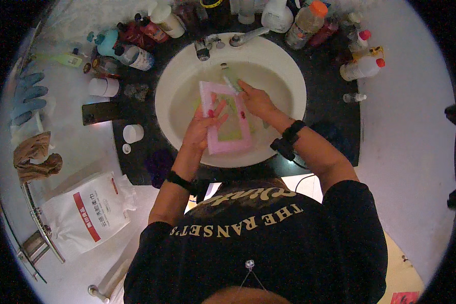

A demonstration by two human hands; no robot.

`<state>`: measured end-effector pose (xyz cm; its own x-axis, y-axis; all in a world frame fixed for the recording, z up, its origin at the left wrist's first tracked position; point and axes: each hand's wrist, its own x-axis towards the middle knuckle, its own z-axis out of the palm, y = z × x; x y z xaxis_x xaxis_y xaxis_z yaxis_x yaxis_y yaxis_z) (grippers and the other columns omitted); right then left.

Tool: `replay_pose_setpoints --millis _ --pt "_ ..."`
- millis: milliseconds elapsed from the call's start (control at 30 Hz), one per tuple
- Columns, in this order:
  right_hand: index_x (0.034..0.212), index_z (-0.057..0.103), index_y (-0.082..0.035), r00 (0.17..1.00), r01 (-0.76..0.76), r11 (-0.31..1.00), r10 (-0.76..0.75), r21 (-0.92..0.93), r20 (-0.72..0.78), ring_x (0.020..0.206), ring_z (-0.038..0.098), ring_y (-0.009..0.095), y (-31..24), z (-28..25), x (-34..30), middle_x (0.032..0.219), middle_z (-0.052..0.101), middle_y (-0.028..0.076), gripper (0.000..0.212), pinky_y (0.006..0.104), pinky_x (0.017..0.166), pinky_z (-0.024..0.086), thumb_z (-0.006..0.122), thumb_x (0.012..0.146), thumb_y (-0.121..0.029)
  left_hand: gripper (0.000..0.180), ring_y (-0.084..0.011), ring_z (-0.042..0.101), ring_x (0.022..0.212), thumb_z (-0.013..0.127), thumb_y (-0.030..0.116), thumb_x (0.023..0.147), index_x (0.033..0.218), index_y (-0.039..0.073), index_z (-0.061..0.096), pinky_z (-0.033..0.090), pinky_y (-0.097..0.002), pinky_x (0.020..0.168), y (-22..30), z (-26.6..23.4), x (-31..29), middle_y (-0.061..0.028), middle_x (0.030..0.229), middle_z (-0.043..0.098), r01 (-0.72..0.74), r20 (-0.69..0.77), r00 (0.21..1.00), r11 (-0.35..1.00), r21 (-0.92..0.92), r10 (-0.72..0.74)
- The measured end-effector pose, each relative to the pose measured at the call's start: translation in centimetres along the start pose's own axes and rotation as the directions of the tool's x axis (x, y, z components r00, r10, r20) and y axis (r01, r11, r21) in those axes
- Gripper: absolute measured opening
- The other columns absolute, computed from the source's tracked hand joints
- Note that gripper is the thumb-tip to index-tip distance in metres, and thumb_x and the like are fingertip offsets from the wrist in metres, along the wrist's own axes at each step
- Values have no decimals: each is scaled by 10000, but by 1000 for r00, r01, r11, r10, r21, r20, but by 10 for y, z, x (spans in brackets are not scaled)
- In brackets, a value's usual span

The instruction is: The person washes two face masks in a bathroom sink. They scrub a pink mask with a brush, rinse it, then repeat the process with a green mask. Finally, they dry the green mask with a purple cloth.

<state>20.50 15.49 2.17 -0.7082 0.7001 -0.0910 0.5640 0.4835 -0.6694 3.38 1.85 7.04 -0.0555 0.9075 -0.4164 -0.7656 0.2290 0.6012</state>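
Over the washbasin (169,109), my left hand (200,126) holds a pink rectangular frame (230,147) with small red decorations. Its fingers show spread across the frame's opening, while the thumb is hard to make out. Something yellow-green shows through the opening; I cannot tell whether it belongs to the frame. At the frame's upper right edge, my right hand (257,101) is closed around a pale green, longish object (231,77) whose kind is unclear. That object lies close against the frame's top edge, and whether they touch is hard to see.
A metal tap (202,50) and a lever (248,36) sit at the basin's back. Bottles, including one with an orange cap (307,25), crowd the dark counter (334,121). At left are a phone (97,113), a white jar (133,133) and a tissue bag (91,213).
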Motion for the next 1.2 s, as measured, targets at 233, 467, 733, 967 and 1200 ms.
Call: replay_pose_setpoints --millis 233,467,733,967,1200 --pt "1524 175 -182 854 -513 716 480 474 199 956 643 353 -5 12 -5 1142 650 189 976 417 803 524 767 748 -220 732 -324 342 1386 617 -14 848 1481 152 287 391 -480 1073 -14 10 -9 -28 1545 292 -124 -16 992 992 33 125" --pt "1509 259 -194 993 -108 923 114 370 8 989 633 369 4 20 9 1199 604 241 837 405 861 496 695 796 -154 554 -328 459 1276 554 61 910 1421 35 341 443 -478 1031 23 -19 12 -116 1427 413 86 -277 955 992 -92 -109" --pt "1386 402 -31 994 101 987 -105 124 25 947 632 368 -57 10 -14 1140 618 225 527 444 806 513 554 910 -196 523 -295 552 1125 469 -75 807 1325 -16 427 463 -423 979 12 -23 35 -152 1239 543 -99 -235 967 995 29 103" --pt "1304 476 -18 973 -211 977 211 -18 91 856 663 365 -57 -17 -7 1032 660 208 452 463 747 533 564 890 -176 571 -277 563 1053 429 -73 719 1288 -34 446 475 -411 921 3 -19 32 -145 1130 570 -102 -204 975 991 -88 83" --pt "1363 439 -41 992 30 994 -17 -105 122 802 659 339 -86 -27 -13 942 676 155 569 439 702 528 596 821 -117 561 -293 543 1107 428 -90 717 1273 -21 447 459 -423 968 0 -28 42 -139 1175 547 -126 -199 974 988 -94 106"
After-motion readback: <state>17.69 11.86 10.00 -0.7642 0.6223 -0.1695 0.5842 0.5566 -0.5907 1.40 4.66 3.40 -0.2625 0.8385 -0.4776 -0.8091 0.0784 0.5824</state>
